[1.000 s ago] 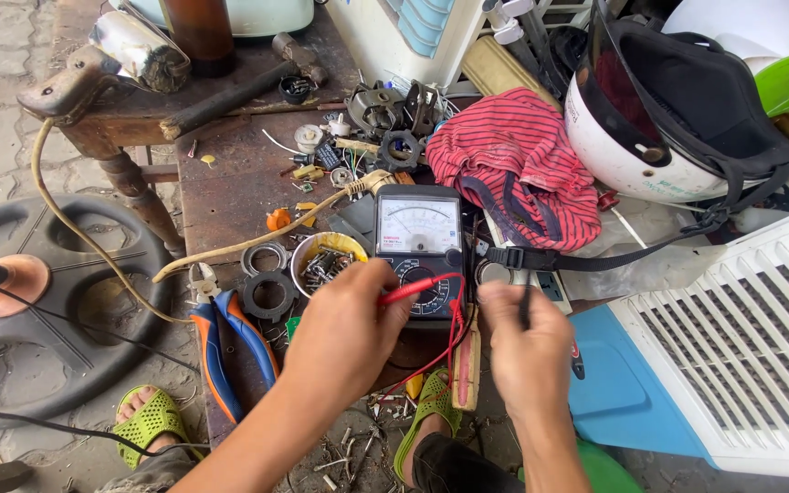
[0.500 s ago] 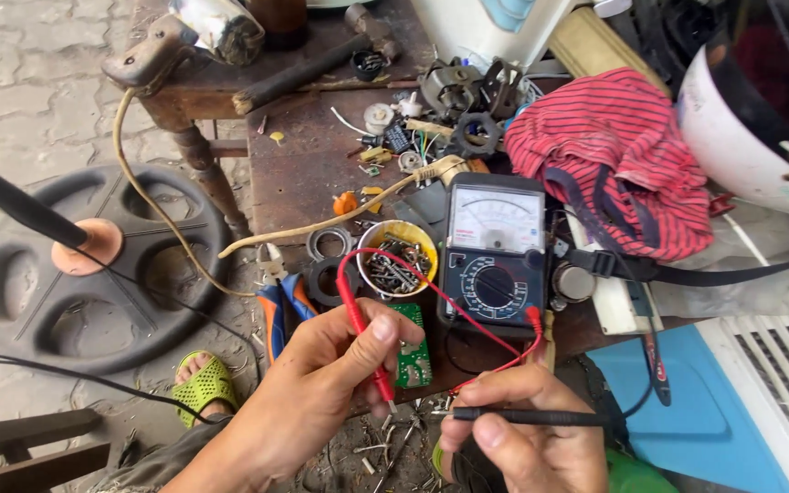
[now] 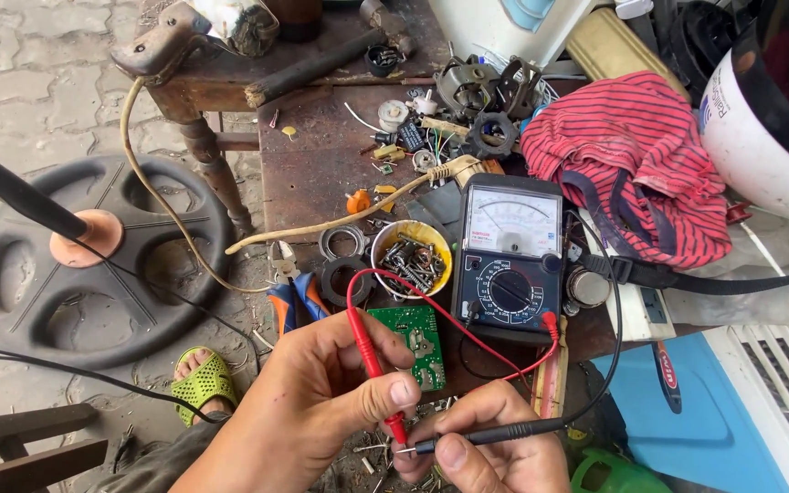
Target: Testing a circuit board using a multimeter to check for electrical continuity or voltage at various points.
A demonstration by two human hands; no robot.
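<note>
Head view: left hand (image 3: 321, 402) pinches red probe (image 3: 372, 361) — right hand (image 3: 495, 447) pinches black probe (image 3: 495, 435) — tips touching.

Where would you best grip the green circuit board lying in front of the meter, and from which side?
Probably pinch the green circuit board by its bare long edges, coming from above on the near side. It lies flat; the multimeter crowds its right, the bowl of screws its far end, and the left hand with the red probe is nearest.
</note>
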